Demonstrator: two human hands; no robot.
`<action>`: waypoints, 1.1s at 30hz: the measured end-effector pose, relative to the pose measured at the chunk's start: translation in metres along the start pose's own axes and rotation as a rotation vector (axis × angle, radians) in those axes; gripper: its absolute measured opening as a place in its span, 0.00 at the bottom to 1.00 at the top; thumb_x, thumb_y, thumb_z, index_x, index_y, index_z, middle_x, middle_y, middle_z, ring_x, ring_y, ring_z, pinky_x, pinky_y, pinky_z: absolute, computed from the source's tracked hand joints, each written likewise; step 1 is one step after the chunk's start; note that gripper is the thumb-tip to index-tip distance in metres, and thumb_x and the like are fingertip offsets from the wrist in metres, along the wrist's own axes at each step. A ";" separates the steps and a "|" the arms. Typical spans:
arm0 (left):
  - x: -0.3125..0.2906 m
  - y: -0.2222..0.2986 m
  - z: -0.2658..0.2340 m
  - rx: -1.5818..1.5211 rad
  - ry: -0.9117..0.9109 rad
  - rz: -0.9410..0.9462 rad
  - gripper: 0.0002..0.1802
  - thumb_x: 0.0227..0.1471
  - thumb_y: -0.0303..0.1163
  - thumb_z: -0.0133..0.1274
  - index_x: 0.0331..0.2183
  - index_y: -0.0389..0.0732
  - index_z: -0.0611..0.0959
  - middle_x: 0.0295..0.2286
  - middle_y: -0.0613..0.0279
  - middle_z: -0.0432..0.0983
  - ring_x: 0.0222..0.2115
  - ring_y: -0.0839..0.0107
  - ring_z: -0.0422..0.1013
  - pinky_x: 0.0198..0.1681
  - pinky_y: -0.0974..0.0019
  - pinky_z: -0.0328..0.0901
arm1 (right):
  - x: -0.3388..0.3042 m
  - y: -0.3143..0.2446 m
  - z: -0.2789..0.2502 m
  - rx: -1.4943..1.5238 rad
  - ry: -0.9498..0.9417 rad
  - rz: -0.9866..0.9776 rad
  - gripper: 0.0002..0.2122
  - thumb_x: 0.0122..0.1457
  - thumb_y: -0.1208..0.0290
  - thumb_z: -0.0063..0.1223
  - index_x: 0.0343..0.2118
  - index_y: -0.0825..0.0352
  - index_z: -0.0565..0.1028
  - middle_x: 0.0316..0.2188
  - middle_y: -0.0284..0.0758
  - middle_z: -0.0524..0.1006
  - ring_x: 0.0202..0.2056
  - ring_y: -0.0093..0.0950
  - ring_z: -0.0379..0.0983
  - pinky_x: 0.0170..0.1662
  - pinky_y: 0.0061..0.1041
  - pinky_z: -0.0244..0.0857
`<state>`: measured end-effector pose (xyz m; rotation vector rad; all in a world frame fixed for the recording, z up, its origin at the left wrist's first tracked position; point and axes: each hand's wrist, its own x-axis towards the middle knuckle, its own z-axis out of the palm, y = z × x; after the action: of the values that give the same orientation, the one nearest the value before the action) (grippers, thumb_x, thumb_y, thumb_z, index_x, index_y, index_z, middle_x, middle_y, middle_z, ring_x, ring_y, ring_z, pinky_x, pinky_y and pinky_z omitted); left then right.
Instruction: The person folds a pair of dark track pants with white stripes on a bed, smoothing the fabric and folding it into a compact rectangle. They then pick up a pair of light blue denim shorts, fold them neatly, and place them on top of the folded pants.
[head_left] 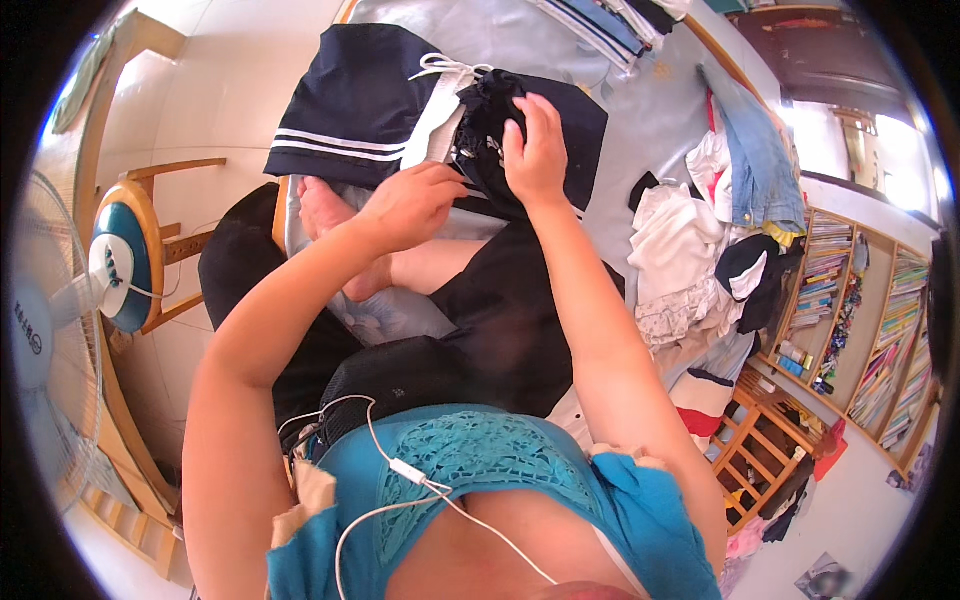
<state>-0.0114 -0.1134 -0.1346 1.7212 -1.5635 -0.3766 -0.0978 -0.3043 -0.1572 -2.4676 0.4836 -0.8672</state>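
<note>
A navy garment [350, 95] with two white stripes along its edge lies spread before me, its white cord [450, 66] tied in a bow. On its right part sits a bunched black ruffled garment [487, 120]. My right hand [538, 155] curls over that bunch, with dark cloth between thumb and fingers. Fingers bent together, my left hand [415, 203] is closed at the lower left edge of the black cloth; its fingertips are partly hidden. A white strip of cloth [432, 125] shows between the navy part and the black bunch.
The bed sheet [640, 130] is pale and patterned. To the right lie piled clothes [672, 240] and blue denim [752, 150]. A fan [50, 340] and a wooden chair [150, 250] stand left. Bookshelves [850, 310] stand at far right. A white earphone cord [408, 470] hangs over my chest.
</note>
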 end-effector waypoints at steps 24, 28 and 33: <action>-0.606 0.201 -0.054 0.443 0.349 -1.889 0.14 0.44 0.26 0.45 0.36 0.37 0.77 0.33 0.52 0.75 0.36 0.59 0.71 0.41 0.64 0.65 | -0.060 0.087 0.050 -0.353 -0.790 -0.064 0.28 0.54 0.61 0.42 0.54 0.75 0.59 0.58 0.54 0.50 0.60 0.46 0.45 0.62 0.34 0.39; -0.593 0.287 0.026 0.143 0.120 -2.248 0.21 0.42 0.26 0.44 0.43 0.37 0.74 0.43 0.45 0.71 0.46 0.53 0.66 0.50 0.59 0.59 | -0.055 0.084 0.045 -0.338 -0.829 -0.013 0.27 0.54 0.60 0.43 0.52 0.77 0.60 0.57 0.55 0.51 0.59 0.47 0.47 0.61 0.33 0.41; -0.589 0.331 0.103 -0.083 -0.013 -2.375 0.29 0.46 0.34 0.46 0.51 0.35 0.65 0.45 0.41 0.66 0.48 0.49 0.62 0.53 0.57 0.55 | -0.052 0.089 0.045 -0.381 -0.811 0.014 0.28 0.52 0.60 0.47 0.52 0.74 0.62 0.55 0.55 0.55 0.57 0.47 0.50 0.60 0.33 0.45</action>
<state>-0.4371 0.4215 -0.1314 2.4968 1.2359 -1.3406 -0.1215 -0.3391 -0.2611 -2.8597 0.3803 0.2987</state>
